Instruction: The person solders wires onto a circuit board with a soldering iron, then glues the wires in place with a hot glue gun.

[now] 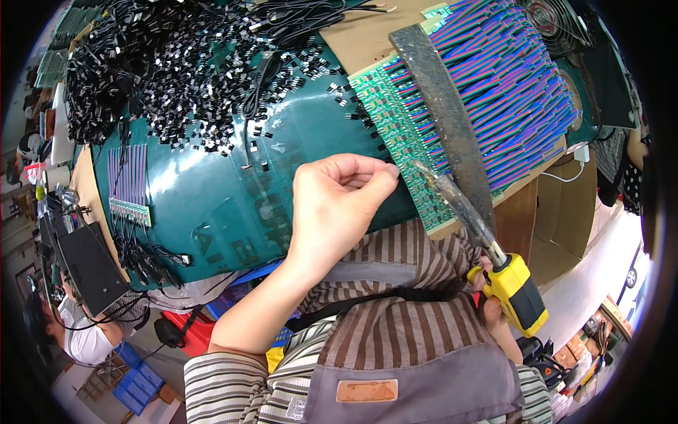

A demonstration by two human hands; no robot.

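Note:
My left hand (332, 201) is closed in a pinch at the left edge of a row of green circuit boards (395, 134); whatever sits between thumb and forefinger is too small to make out. My right hand (487, 300), partly hidden, grips a yellow-and-black soldering gun (519, 293). Its long barrel slants up and left, and the tip is over the boards, just right of my left fingertips. Red, blue and black wires (515, 92) run rightward from the boards. Across them lies a dark, worn metal bar (448, 120). Small black connectors line the boards' left edge.
The green mat (311, 127) carries a big heap of black connectors (191, 85) and black cables (265, 78). A small wired board strip (131, 210) lies at the left. Cardboard (360, 39) lies beneath the boards. A fan (558, 25) stands far right, and a person (88, 336) sits at the left.

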